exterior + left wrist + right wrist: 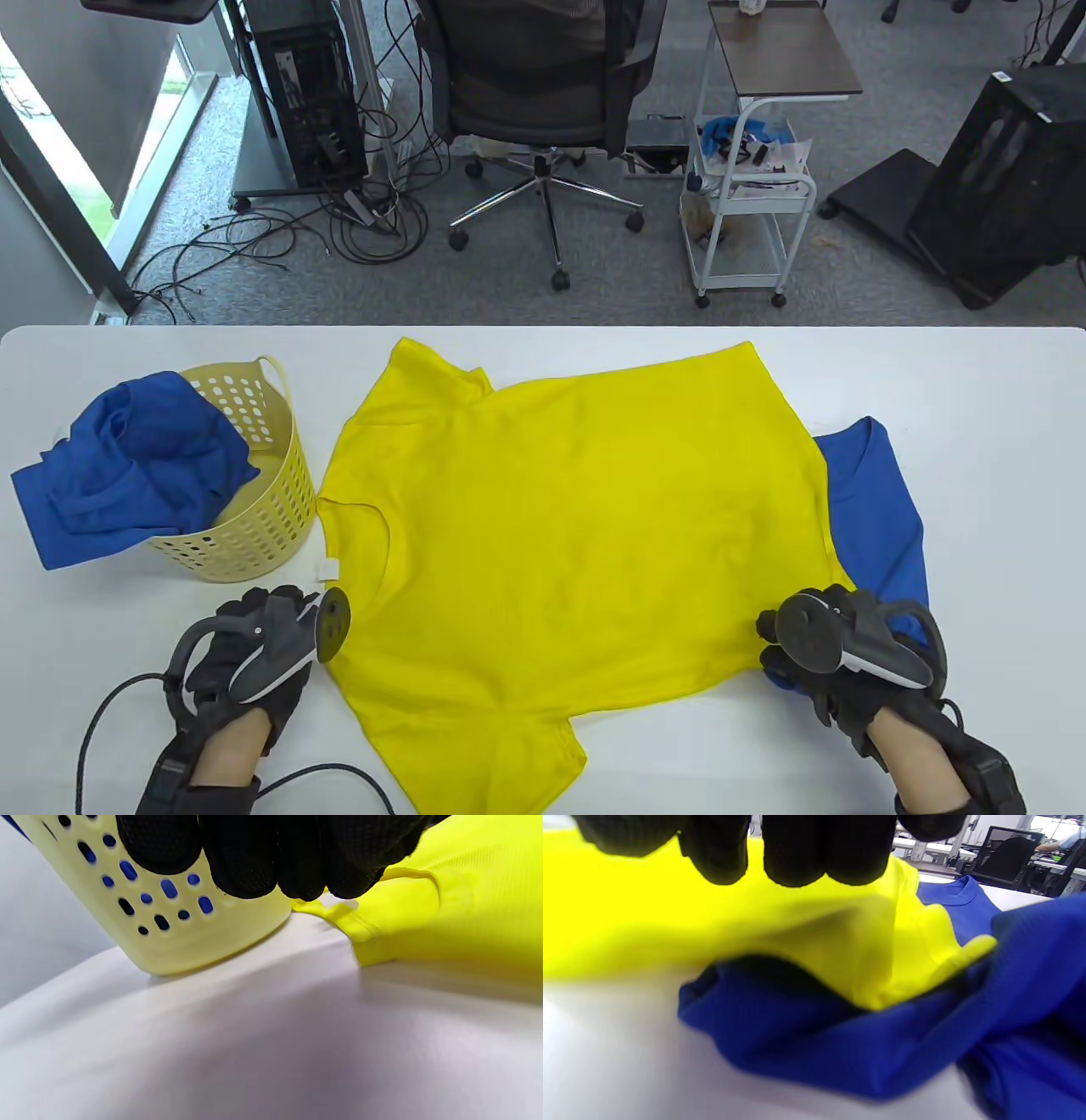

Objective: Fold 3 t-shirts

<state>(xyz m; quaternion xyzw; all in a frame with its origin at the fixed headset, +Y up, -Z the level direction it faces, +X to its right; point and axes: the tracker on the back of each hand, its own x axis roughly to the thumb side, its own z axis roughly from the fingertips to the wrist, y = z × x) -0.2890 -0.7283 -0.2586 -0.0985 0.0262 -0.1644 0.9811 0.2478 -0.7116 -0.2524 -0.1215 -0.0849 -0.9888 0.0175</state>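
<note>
At the far left of the white table (976, 382) we see a pale yellow basket (263, 509) tipped on its side, with a blue shirt (127, 467) spilling out of its mouth. Just below it sits our left hand (246, 654); its fingers (271, 861) are curled together at the collar edge of the yellow shirt (577, 526), close against the basket wall, and seem to pinch the cloth there, though the wrist view does not show the grip clearly. The yellow shirt lies spread flat across the middle of the table, collar toward the basket, one sleeve pointing to the near edge. Under its right end lies a second blue shirt (882, 509), showing past the yellow hem. Our right hand (840, 654) rests at that near right corner, fingers (797, 853) curled over the yellow cloth where it overlaps the blue; whether they clamp it we cannot tell.
</note>
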